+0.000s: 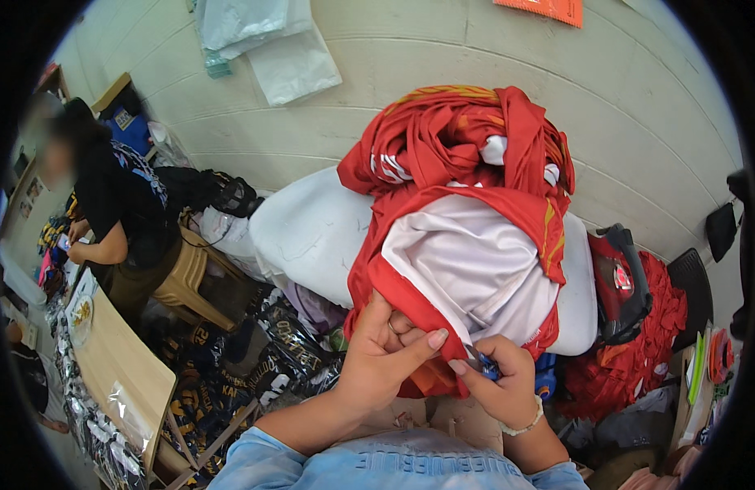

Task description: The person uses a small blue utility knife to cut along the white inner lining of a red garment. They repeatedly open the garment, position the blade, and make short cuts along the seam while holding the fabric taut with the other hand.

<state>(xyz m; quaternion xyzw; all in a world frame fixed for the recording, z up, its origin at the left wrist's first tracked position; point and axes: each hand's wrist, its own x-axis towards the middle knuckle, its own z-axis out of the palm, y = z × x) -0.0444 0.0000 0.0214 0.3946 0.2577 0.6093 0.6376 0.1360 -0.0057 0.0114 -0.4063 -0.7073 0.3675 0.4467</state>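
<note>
A red jersey with a white inner side (467, 261) lies spread before me, turned partly inside out. My left hand (376, 359) pinches its red hem between thumb and fingers; a ring shows on one finger. Close by, my right hand (504, 384), with a light bracelet at the wrist, is closed around small blue-handled snips (487, 365). Their metal tip touches or nearly touches the hem, partly covered by my fingers. Beyond the jersey, a heap of red garments with yellow and white markings (443, 135) is piled on a white padded board (308, 237).
At the left, a person in a black shirt (108, 192) is beside a tan plastic chair (189, 269) and a wooden-topped table (120, 371). Packed dark garments (210, 384) cover the floor. A grey-and-black appliance (621, 286) and red cloth (659, 306) are at my right.
</note>
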